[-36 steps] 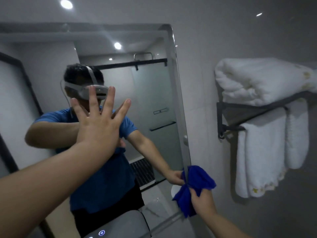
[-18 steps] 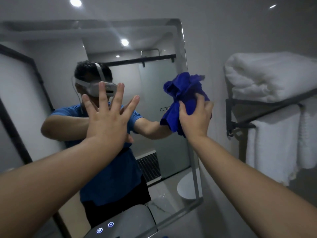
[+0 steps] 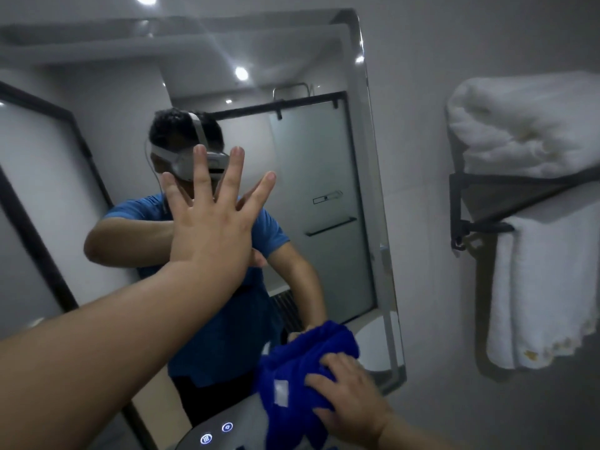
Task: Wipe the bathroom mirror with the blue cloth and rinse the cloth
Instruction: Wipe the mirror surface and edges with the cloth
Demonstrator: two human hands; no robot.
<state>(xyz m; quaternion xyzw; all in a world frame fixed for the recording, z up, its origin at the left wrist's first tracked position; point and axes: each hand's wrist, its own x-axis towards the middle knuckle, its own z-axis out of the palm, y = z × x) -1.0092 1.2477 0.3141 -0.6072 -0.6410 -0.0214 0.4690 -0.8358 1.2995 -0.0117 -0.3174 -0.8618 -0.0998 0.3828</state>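
The bathroom mirror (image 3: 328,164) fills the left and middle of the view, framed in silver. My left hand (image 3: 214,222) presses flat against the glass at mid-height, fingers spread wide, holding nothing. My right hand (image 3: 349,397) pushes the bunched blue cloth (image 3: 298,378) against the mirror's lower right part, near the bottom edge. A white label shows on the cloth. The mirror reflects a person in a blue shirt with a headset.
A dark wall rack (image 3: 480,203) to the right of the mirror carries folded white towels (image 3: 526,125), with another white towel (image 3: 545,287) hanging from its bar. Below the mirror is a grey device with two lit blue buttons (image 3: 216,433).
My right hand has swept the blue cloth from the mirror's upper right edge down to its lower right part. The left hand stays flat on the glass.
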